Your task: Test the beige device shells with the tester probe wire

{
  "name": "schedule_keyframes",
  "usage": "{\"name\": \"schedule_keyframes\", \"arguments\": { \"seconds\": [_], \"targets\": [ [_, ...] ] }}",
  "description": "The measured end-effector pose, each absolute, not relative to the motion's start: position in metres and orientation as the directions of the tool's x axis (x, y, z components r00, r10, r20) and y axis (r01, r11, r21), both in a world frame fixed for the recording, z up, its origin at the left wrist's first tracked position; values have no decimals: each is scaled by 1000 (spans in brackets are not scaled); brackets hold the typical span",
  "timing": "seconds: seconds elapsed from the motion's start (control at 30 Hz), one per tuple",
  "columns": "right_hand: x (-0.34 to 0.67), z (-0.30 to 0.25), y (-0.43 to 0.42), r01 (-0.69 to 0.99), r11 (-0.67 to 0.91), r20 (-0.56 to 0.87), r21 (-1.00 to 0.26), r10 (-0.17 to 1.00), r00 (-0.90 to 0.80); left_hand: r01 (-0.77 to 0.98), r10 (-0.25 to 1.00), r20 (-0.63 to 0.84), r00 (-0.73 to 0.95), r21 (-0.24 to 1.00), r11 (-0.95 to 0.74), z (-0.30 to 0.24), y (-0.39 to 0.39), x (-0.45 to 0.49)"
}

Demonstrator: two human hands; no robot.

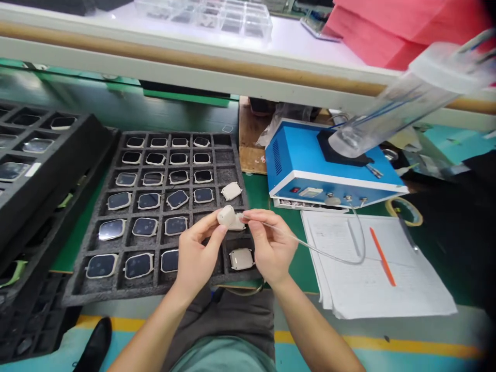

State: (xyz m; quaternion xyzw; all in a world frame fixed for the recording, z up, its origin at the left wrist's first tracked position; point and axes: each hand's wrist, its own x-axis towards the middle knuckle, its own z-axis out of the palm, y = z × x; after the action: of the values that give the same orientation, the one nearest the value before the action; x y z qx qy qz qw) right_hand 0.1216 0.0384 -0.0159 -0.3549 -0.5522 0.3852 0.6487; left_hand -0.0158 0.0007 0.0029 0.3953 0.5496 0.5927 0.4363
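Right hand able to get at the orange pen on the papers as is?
Probably yes. The orange pen lies bare on the papers, right of the right hand, with nothing between. But that hand already pinches a thin clear tube, so it isn't free.

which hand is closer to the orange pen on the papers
Right. The right hand holds a thin tube just left of the papers where the orange pen lies; the left hand is farther left, over the foam tray.

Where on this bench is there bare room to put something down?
Bare green mat lies between the foam tray and the blue box. The tray's right column has empty cells. It is crowded where both hands work, and the papers carry an orange pen.
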Motion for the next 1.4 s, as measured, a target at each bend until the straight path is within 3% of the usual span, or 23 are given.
{"name": "schedule_keyframes", "arguments": {
  "seconds": [0.27, 1.4],
  "targets": [
    [125, -16, 39, -42, 448, 446, -893, 894, 35, 18, 955, -2, -295, 1000, 7, 3, 0, -13],
    [124, -11, 41, -32, 453, 453, -891, 891, 12, 79, 960, 29, -279, 997, -8, -1, -1, -13]
  ]
}}
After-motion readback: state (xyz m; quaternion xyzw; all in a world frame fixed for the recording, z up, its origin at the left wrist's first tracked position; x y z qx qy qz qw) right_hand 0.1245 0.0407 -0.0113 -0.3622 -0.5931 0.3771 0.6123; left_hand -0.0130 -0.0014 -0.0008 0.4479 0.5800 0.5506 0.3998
